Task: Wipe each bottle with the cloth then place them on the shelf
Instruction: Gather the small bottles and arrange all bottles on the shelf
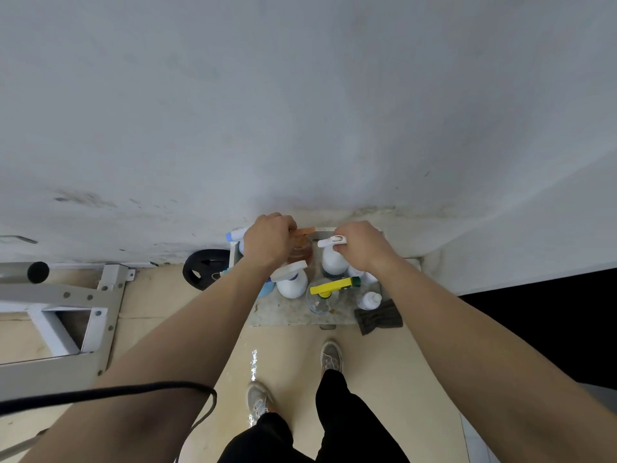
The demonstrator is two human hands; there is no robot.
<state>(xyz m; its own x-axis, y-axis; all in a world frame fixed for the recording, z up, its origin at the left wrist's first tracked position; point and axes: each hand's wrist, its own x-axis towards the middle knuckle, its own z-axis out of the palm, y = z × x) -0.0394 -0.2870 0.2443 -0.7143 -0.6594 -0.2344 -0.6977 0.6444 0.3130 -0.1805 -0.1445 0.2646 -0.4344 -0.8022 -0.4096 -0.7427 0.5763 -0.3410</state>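
Observation:
My left hand (pixel 267 240) grips the top of an amber spray bottle (pixel 300 252) with an orange trigger head, at the back of a low shelf (pixel 287 314) against the wall. My right hand (pixel 359 245) holds the neck of a white spray bottle (pixel 332 262) beside it. In front stand another white spray bottle (pixel 292 282), a clear bottle with a yellow trigger (pixel 324 294) and a small white bottle (pixel 369 300). A dark cloth (pixel 379 317) lies at the shelf's front right corner, untouched.
A blue-and-white bottle (pixel 235 235) pokes out left of my left hand. A black weight plate (pixel 203 269) leans on the wall to the left, next to a grey metal bench frame (pixel 66 302). A black cable (pixel 133 392) crosses my left arm. My feet (pixel 330 357) stand on the beige floor.

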